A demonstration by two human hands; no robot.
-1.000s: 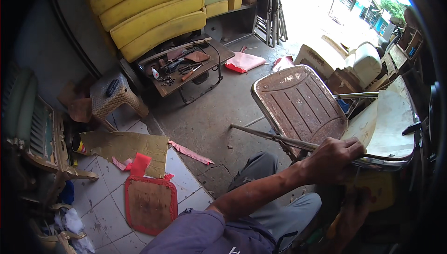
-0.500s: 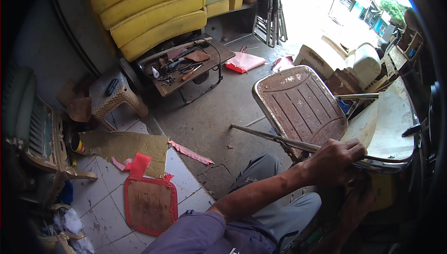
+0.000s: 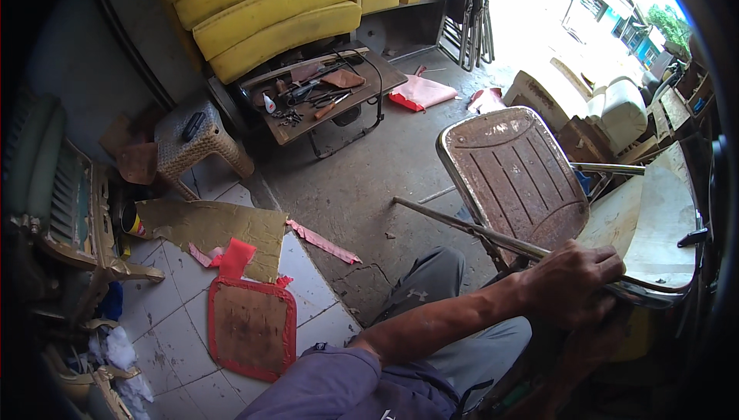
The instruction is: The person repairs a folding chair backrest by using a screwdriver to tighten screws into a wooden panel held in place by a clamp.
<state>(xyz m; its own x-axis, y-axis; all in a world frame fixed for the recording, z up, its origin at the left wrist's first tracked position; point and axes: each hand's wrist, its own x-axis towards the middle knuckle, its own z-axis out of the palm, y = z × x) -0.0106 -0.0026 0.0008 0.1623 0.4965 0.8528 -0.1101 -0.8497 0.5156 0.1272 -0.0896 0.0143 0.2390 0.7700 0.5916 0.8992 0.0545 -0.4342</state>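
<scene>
A rusty folding chair [image 3: 526, 177] with a metal frame stands tilted at my right, its worn brown metal seat panel facing up. My left hand [image 3: 573, 281] is closed round the frame at the near edge of the chair's backrest [image 3: 668, 227], knuckles up. That backrest carries a pale, stained sheet that curls up. Below it, in deep shadow, is my right hand [image 3: 591, 347], close under the same edge; its fingers are hidden. On the tiles to my left lies a brown seat board [image 3: 252, 329] with red covering round its rim.
A low table [image 3: 319, 100] holds several tools and a cable. Beside it stands a woven-pattern stool [image 3: 202, 143]. Yellow cushions [image 3: 269, 16] are stacked behind. Cardboard [image 3: 223, 227] and red scraps [image 3: 235, 257] lie on the floor. Carved chair parts [image 3: 77, 243] stand at far left.
The whole scene has shifted slightly to the right in the view. My left hand keeps its grip on the chair frame. A red car has come into sight outside.
</scene>
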